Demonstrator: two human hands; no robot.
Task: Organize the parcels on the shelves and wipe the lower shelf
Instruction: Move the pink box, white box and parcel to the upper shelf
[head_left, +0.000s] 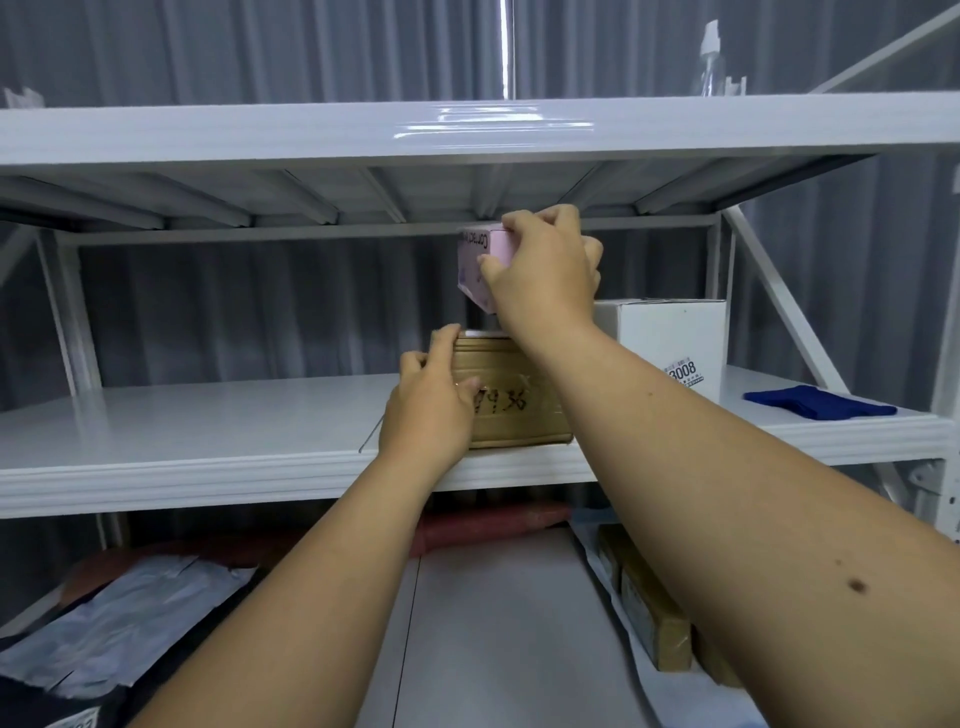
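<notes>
A white metal shelving unit (208, 431) filled the view, its middle shelf carrying a white carton (670, 343), a brown cardboard parcel (514, 395) and a folded blue cloth (821, 402); more parcels lay on the level below. The left hand (426, 410) curled round the brown parcel's left end, steadying it. The right hand (540, 270) gripped a small pink box (480, 260), held tilted directly above that parcel and clear of it, so the likely move was straight down, stacking the box on the parcel's top, its long axis running left to right
</notes>
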